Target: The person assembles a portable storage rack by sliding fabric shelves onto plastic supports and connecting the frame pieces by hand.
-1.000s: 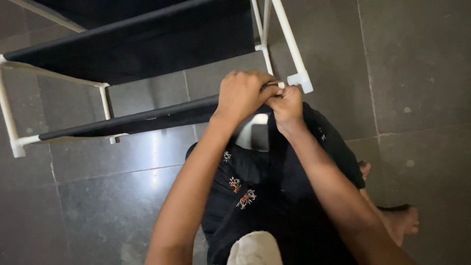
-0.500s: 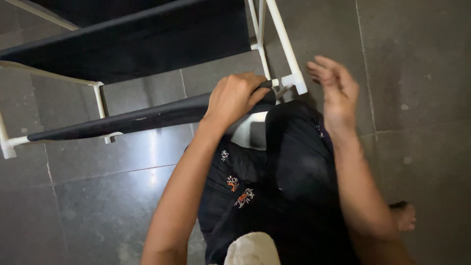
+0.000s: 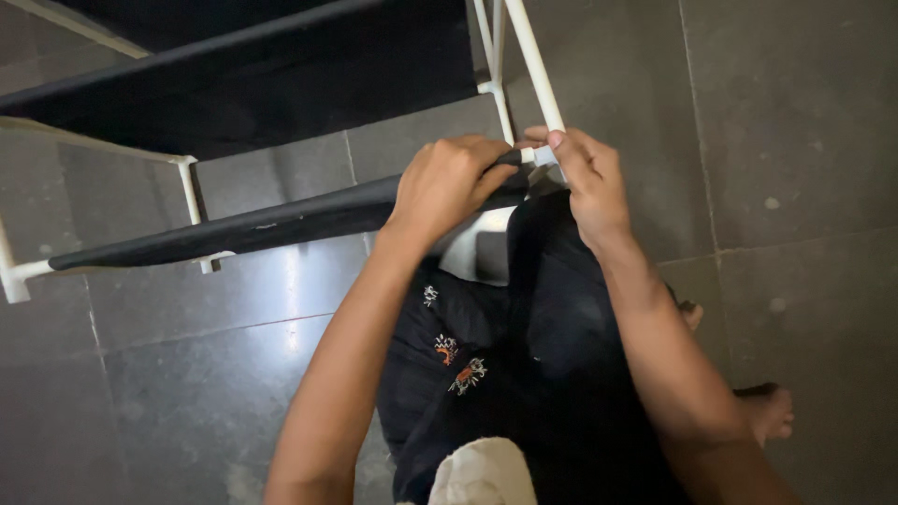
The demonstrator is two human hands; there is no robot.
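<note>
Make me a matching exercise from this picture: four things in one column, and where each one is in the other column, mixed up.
Things:
1. left hand
2. right hand
3. bare foot
4. embroidered black garment

Places:
A. on the grey floor tiles at lower right
B. gripping the end of the black fabric shelf
C. draped below both forearms
D. fingers at the white corner connector of the frame

Pairs: 1-B, 2-D, 3-A, 4-C

dim indoor light | glare on floor tiles point(image 3: 290, 281) | focus fairly sharp
</note>
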